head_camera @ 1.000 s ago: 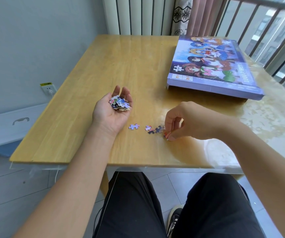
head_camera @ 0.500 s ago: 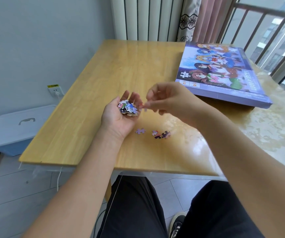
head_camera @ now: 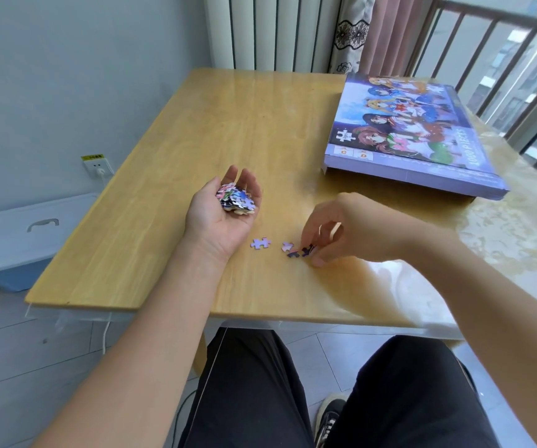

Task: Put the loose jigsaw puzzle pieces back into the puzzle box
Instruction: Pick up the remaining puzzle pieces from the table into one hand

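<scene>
One puzzle box [head_camera: 409,137], one table [head_camera: 228,130], about four loose pieces [head_camera: 260,243].

A wooden bench [head_camera: 234,124] is carrying a puzzle box [head_camera: 412,137] at its far right. A few loose puzzle pieces [head_camera: 260,243] are lying near its front edge.
</scene>
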The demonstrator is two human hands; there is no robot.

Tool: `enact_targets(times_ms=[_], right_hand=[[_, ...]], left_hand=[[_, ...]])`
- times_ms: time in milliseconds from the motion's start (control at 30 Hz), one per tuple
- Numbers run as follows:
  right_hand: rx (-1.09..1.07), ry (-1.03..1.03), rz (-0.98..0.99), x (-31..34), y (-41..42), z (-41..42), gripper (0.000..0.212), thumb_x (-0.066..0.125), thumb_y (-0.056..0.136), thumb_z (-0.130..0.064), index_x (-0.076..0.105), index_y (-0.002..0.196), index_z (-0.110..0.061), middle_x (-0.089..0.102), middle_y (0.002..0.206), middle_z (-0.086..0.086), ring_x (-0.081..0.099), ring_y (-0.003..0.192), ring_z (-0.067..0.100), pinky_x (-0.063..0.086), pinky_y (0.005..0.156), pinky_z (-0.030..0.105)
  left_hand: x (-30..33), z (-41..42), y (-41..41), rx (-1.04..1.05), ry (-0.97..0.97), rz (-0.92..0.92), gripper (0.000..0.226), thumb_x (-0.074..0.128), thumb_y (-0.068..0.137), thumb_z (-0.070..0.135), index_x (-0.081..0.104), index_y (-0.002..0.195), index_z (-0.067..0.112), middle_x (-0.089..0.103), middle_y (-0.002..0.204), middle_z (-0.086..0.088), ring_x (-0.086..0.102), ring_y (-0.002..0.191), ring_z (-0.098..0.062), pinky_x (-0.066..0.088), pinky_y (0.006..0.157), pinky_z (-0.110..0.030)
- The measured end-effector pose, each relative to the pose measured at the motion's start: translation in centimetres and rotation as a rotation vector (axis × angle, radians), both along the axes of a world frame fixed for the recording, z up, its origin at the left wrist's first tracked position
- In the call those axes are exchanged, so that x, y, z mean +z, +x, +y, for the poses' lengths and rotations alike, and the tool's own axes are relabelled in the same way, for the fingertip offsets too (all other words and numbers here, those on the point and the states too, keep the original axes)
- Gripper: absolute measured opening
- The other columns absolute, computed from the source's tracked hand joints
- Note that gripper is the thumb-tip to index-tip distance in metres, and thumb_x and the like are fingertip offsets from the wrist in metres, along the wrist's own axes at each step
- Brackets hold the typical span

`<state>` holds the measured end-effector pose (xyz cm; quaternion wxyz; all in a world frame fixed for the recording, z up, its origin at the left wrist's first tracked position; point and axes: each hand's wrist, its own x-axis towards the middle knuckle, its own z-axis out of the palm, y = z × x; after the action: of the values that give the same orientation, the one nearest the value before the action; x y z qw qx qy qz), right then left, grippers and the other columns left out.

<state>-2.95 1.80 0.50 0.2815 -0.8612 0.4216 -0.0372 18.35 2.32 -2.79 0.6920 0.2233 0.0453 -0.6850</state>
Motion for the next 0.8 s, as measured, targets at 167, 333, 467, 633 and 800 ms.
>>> enact_targets(times_ms=[167, 333, 467, 633, 800], right_hand=[[0.013, 0.033, 0.012, 0.0, 0.3, -0.2, 0.022, 0.091, 0.071, -0.025, 0.078, 0.088, -0.028, 0.070, 0.084, -0.011, 0.066, 0.075, 0.003, 0.058, 0.072, 0.032], [0.088, 0.031, 0.127, 0.7, 1.1, -0.5, 0.018, 0.087, 0.076, -0.026, 0.076, 0.089, -0.029, 0.068, 0.090, -0.011, 0.066, 0.080, 0.005, 0.054, 0.072, 0.026], [0.096, 0.011, 0.135, 0.7, 1.0, -0.2, 0.016, 0.085, 0.079, -0.025, 0.075, 0.091, -0.027, 0.068, 0.091, -0.012, 0.066, 0.080, 0.004, 0.056, 0.072, 0.028], [0.073, -0.026, 0.078, 0.1, 0.3, 0.3, 0.016, 0.086, 0.078, -0.024, 0.073, 0.088, -0.027, 0.068, 0.084, -0.014, 0.062, 0.076, -0.006, 0.050, 0.061, 0.014], [0.086, -0.012, 0.024, 0.1, -0.1, 0.5, 0.017, 0.085, 0.078, -0.016, 0.072, 0.082, -0.025, 0.070, 0.075, -0.013, 0.065, 0.071, 0.000, 0.050, 0.061, 0.014]], left_hand=[[0.0, 0.1, 0.1, 0.006, 0.009, 0.000, 0.032, 0.042, 0.106, 0.021, 0.064, 0.097, -0.001, 0.064, 0.096, -0.016, 0.066, 0.085, -0.026, 0.055, 0.077, -0.033], [0.0, 0.2, 0.1, 0.009, 0.010, -0.003, 0.034, 0.042, 0.106, 0.023, 0.064, 0.096, -0.001, 0.066, 0.089, -0.017, 0.066, 0.084, -0.026, 0.055, 0.078, -0.033], [0.0, 0.2, 0.2, 0.008, 0.009, -0.007, 0.035, 0.041, 0.106, 0.023, 0.064, 0.097, -0.001, 0.064, 0.092, -0.018, 0.065, 0.085, -0.026, 0.055, 0.077, -0.033], [-0.1, 0.1, 0.1, 0.006, 0.010, -0.005, 0.035, 0.042, 0.106, 0.023, 0.065, 0.097, -0.002, 0.065, 0.095, -0.018, 0.066, 0.086, -0.027, 0.056, 0.079, -0.033], [-0.1, 0.1, 0.1, 0.005, 0.017, -0.014, 0.035, 0.043, 0.106, 0.023, 0.065, 0.097, -0.002, 0.066, 0.092, -0.018, 0.066, 0.085, -0.027, 0.056, 0.079, -0.033]])
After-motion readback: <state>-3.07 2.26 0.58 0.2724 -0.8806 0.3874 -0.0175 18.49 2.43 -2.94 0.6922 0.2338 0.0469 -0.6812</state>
